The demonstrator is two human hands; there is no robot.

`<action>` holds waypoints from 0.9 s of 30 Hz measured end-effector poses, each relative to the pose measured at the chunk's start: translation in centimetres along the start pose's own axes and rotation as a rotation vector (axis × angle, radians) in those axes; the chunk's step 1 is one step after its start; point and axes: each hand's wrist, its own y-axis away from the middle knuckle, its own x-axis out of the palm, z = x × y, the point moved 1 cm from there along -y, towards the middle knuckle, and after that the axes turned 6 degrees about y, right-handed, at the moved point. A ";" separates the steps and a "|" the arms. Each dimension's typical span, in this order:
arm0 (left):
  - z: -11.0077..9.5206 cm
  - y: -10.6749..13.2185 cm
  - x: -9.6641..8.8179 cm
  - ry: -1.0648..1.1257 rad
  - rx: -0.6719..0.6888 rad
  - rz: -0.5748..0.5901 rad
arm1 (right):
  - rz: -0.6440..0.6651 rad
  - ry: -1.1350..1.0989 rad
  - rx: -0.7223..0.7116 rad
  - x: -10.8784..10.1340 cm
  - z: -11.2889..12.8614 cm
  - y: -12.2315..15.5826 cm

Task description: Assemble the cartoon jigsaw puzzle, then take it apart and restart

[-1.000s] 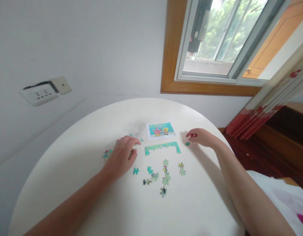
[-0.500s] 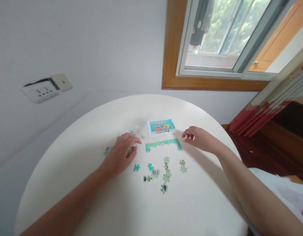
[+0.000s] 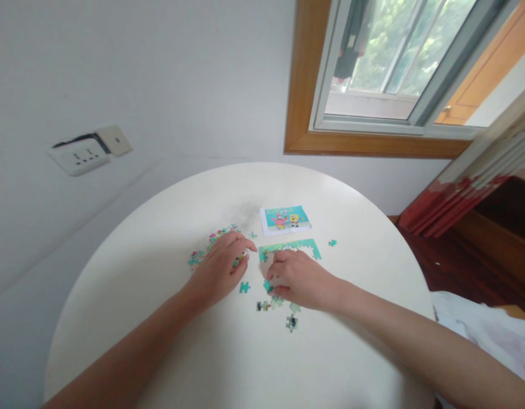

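Observation:
My left hand [image 3: 223, 258] rests over a heap of loose puzzle pieces [image 3: 197, 258], its thumb and forefinger apart and nothing gripped between them. My right hand [image 3: 298, 277] reaches across the lower side of a joined teal strip of puzzle [image 3: 314, 245]. Its fingertips and thumb close around a teal puzzle piece [image 3: 267, 286] on the table. Another teal piece [image 3: 244, 287] lies between the hands. Below the right hand are pale pieces [image 3: 277, 302] and a dark-marked piece [image 3: 292, 323]; other pieces are hidden beneath it.
The picture card [image 3: 286, 220] with two cartoon figures lies beyond the strip. A single teal piece [image 3: 332, 243] is to the right of it. The round white table [image 3: 228, 352] meets the wall, with a socket [image 3: 81, 156] on the left and a window above.
My right hand has moved left and nearer, from beside the strip to the teal piece. A single teal piece now shows where that hand was. My left hand has stayed at the heap.

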 end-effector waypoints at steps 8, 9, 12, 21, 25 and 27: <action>-0.1 0.1 0.2 0.032 0.010 0.011 | -0.062 -0.187 0.153 0.9 -0.4 -0.8; -0.1 0.1 0.2 0.034 0.012 0.017 | -0.102 -0.185 0.173 1.1 -0.5 -0.9; 0.0 0.2 0.3 0.039 0.028 0.039 | -0.198 -0.171 0.224 1.6 -0.8 -1.3; 0.1 0.4 0.9 0.004 0.044 0.114 | -0.224 -0.145 0.283 1.9 -0.8 -2.0; 0.0 0.4 1.0 0.005 0.045 0.137 | -0.235 -0.125 0.282 1.8 -0.7 -1.9; 0.0 0.4 1.0 0.001 0.041 0.137 | -0.241 -0.121 0.283 1.8 -0.7 -1.8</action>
